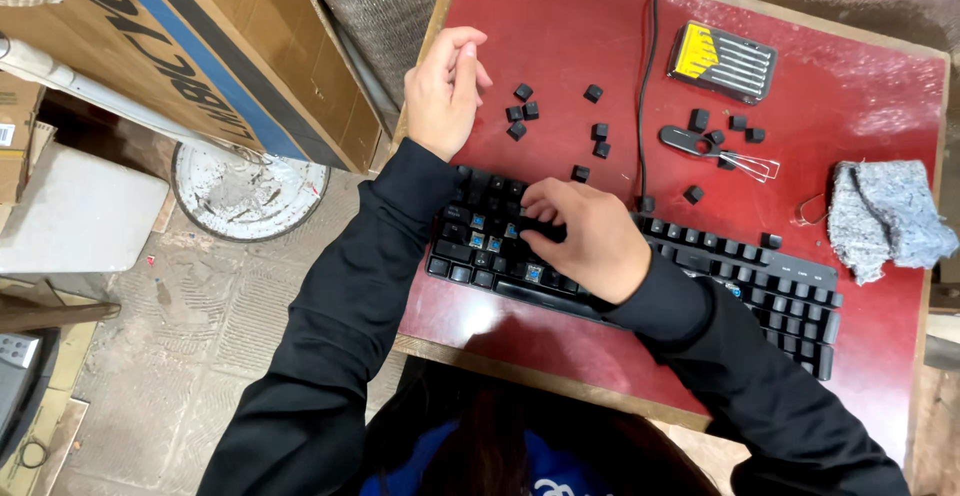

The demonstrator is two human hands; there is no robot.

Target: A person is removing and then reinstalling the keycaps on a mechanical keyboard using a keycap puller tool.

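Nearest to me, my black sleeves reach forward over a red table (560, 16). A black keyboard (700, 266) lies slantwise across its near edge, its left end stripped of several caps so that blue switches (487, 233) show. My right hand (585, 236) rests on that bared patch, fingers curled down and pinched close on a key; whether a cap is actually gripped between them I cannot tell. To do this well, I judge the pull should go straight up, not sideways, so the switch stem is not bent. My left hand (443, 91) lies just beyond the keyboard's left end near the table edge, fingers loosely closed, holding nothing that I can see. Beyond it, loose black keycaps (522, 114) lie scattered. Farther right are a wire keycap puller (715, 151), more caps, a grey cloth (885, 218), and at the far side a yellow screwdriver case (722, 61).
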